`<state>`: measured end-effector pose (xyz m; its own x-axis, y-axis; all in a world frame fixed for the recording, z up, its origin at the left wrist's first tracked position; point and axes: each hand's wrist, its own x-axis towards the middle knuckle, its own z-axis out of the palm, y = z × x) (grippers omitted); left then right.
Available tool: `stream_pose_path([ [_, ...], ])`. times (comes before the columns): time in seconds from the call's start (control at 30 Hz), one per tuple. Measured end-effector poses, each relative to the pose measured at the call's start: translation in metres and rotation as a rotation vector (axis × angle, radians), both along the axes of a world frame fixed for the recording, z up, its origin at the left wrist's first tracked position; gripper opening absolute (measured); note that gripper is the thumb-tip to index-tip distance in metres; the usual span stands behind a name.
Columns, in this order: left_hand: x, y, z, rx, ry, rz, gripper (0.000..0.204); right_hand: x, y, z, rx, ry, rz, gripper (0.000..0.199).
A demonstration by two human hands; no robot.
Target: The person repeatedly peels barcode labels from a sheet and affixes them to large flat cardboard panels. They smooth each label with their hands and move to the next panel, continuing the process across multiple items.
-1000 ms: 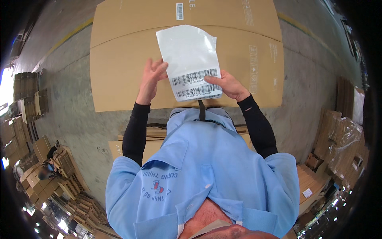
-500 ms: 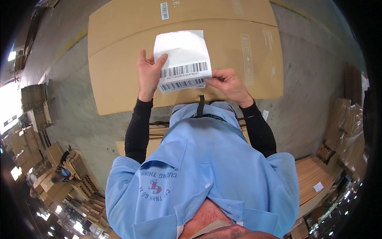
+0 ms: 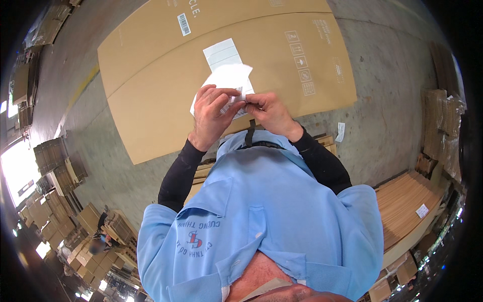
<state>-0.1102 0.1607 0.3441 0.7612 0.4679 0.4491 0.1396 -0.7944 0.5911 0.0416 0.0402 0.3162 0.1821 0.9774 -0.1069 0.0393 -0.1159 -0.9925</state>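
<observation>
A white barcode label sheet (image 3: 225, 76) is between my hands, above a large flat brown carton (image 3: 161, 100). My left hand (image 3: 208, 115) grips it, fingers curled over the barcode part. The thumb and fingers of my right hand (image 3: 271, 113) pinch the sheet's near right corner, close to my left fingertips. The sheet is bent, and my fingers cover much of its print. A white lined paper part (image 3: 223, 53) shows beyond it; whether it is the same sheet's backing or a second sheet I cannot tell.
The carton has a small barcode sticker (image 3: 184, 24) and printed handling symbols (image 3: 300, 62). A scrap of paper (image 3: 340, 132) lies on the concrete floor (image 3: 372, 95). Stacked brown boards (image 3: 402, 211) stand at the right. Cartons and pallets (image 3: 95, 251) fill the lower left.
My hands have come together at the sheet's near right corner, the left moving right. The flat sheet is now bent, with lined paper showing beyond. The view has turned slightly.
</observation>
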Motion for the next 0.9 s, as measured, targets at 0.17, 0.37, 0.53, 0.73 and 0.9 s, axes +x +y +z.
stream_pose_path([
  [0.17, -0.004, 0.001, -0.001, -0.102, 0.020, 0.040, 0.023, 0.000, 0.002, 0.009, 0.031, -0.243, 0.035, 0.021],
  [0.37, -0.011, 0.000, 0.000, -0.149, 0.040, 0.039, 0.017, -0.004, 0.011, 0.011, 0.058, -0.207, 0.092, 0.020],
  [0.53, -0.016, -0.008, -0.006, -0.227, 0.040, 0.135, 0.017, -0.006, 0.019, 0.007, 0.024, -0.181, 0.119, 0.020],
  [0.73, -0.018, -0.011, -0.015, -0.307, -0.049, 0.240, 0.015, -0.004, 0.025, 0.003, -0.012, -0.182, 0.200, 0.019],
  [0.9, -0.022, -0.010, -0.020, -0.468, -0.060, 0.276, 0.013, -0.007, 0.026, 0.001, 0.004, -0.227, 0.226, 0.018],
])
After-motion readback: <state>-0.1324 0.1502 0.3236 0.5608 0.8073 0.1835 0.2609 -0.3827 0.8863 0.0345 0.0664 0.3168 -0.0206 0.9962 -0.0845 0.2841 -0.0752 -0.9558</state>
